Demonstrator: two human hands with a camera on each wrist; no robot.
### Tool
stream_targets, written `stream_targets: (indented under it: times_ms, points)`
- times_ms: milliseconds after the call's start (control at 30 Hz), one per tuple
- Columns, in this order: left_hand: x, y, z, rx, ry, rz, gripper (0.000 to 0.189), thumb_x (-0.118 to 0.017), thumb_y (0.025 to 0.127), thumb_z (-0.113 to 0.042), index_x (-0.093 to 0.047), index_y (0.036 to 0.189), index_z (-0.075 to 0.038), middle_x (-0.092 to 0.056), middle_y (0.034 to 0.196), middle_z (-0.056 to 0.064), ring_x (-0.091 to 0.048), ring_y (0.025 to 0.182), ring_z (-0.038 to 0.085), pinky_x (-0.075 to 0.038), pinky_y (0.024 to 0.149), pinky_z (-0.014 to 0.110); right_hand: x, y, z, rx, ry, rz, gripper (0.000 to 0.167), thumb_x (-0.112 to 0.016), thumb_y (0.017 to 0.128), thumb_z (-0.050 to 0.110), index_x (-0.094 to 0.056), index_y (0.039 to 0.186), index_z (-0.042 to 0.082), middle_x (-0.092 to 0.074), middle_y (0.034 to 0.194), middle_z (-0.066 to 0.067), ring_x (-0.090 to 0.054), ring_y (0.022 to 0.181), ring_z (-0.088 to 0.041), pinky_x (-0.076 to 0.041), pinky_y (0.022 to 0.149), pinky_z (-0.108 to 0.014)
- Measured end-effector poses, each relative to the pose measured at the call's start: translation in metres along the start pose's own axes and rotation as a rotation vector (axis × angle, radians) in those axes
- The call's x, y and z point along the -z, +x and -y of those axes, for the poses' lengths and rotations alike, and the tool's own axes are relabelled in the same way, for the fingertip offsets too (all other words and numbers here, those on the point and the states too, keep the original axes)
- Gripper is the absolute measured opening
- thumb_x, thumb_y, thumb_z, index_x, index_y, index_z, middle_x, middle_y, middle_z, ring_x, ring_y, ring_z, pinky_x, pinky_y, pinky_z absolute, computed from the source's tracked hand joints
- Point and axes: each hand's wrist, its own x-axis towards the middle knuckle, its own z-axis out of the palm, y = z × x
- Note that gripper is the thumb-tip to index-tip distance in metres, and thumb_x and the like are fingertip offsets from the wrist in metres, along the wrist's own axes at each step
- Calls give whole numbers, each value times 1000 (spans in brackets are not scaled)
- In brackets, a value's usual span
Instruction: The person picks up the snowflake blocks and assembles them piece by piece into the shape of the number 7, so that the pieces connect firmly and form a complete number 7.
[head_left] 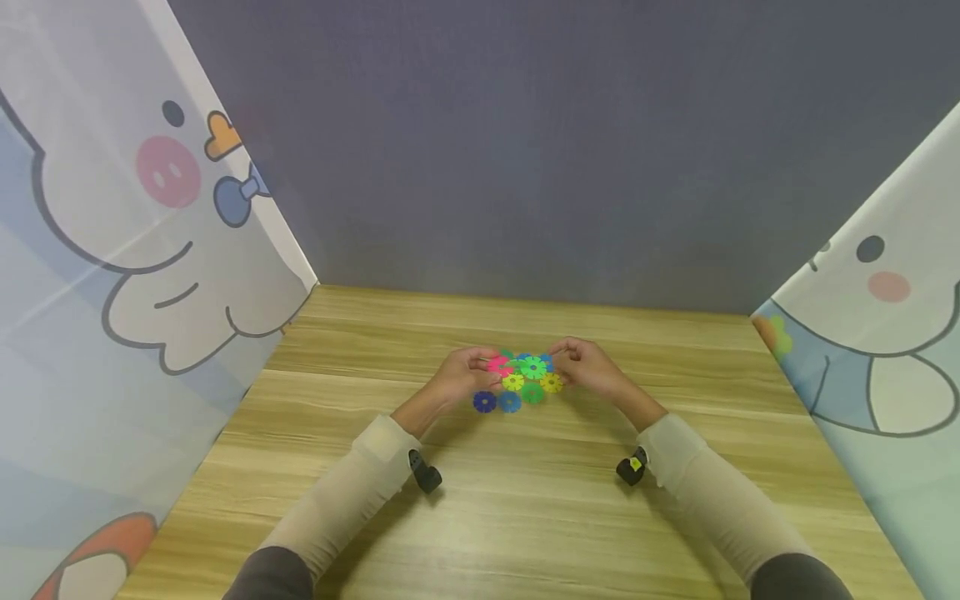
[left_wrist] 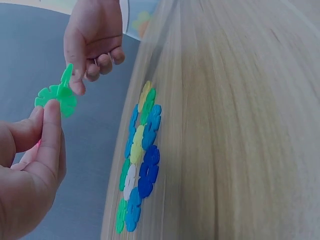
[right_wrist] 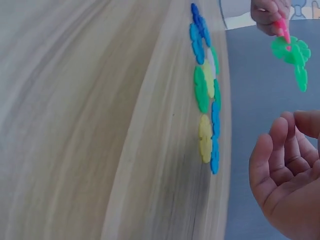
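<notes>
My left hand (head_left: 459, 375) pinches a small joined group of slotted plastic discs, raised over the table. A pink disc (right_wrist: 283, 29) sits at its fingers, with bright green discs (right_wrist: 285, 50) slotted crosswise beyond it. Apart from that group, my right hand (right_wrist: 287, 180) hovers with fingers loosely bent, thumb near the index finger, nothing visible between them. Loose discs lie flat beneath both hands: a dark blue disc (head_left: 484, 402), a lighter blue disc (head_left: 510, 402), a green disc (head_left: 532, 392), a yellow disc (head_left: 552, 382), and several more, including a white disc (left_wrist: 129, 182).
The wooden table (head_left: 517, 508) runs back to a dark grey panel (head_left: 525, 150). Printed cartoon sheets form the left wall (head_left: 97, 350) and the right wall (head_left: 885, 358). A small black camera (head_left: 426, 472) sits on the left wrist, another camera (head_left: 632, 468) on the right.
</notes>
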Motion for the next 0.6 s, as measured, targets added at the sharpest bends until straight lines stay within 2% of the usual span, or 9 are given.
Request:
stream_targets:
  times_ms: [100,200,300,433,500,600]
  points:
    - [1,0,-1,2,4,-3,52,-67,92,9,-52,141,6,-62,116,22,-71,85,17,-64,84,28,1,3,-3,23,-35,5,38,-52,101,9,-50,135,-10,-44,67,1,-40,59,-13,-43,58,-32]
    - [1,-1,-2,13,3,-4,52,-67,92,8,-51,142,5,-61,116,21,-71,86,18,-64,85,28,2,6,-7,39,-117,-9,36,-54,99,7,-56,132,-7,-51,70,-2,-45,59,-13,-46,55,-28]
    - [2,0,-2,17,-1,-2,52,-67,93,8,-52,142,4,-60,116,20,-70,87,18,-64,86,28,4,8,-11,71,-299,-10,30,-57,99,10,-63,127,0,-65,81,-8,-57,64,-16,-53,57,-29]
    - [1,0,-1,18,-13,2,53,-67,92,10,-51,142,5,-60,116,20,-70,85,18,-64,85,28,5,8,-15,143,-573,25,25,-62,100,13,-69,123,7,-74,96,-10,-68,80,-19,-60,68,-32]
    - [1,0,-1,20,-19,1,54,-66,91,11,-51,142,5,-60,115,19,-70,85,18,-64,85,28,5,8,-16,174,-655,46,26,-65,99,14,-69,124,6,-76,97,-9,-70,85,-18,-61,73,-34]
    - [0,-1,0,21,-22,-4,53,-65,91,12,-52,142,6,-59,113,18,-70,85,19,-64,84,28,4,8,-18,199,-714,64,29,-68,96,13,-69,124,4,-76,96,-9,-70,85,-19,-62,76,-36]
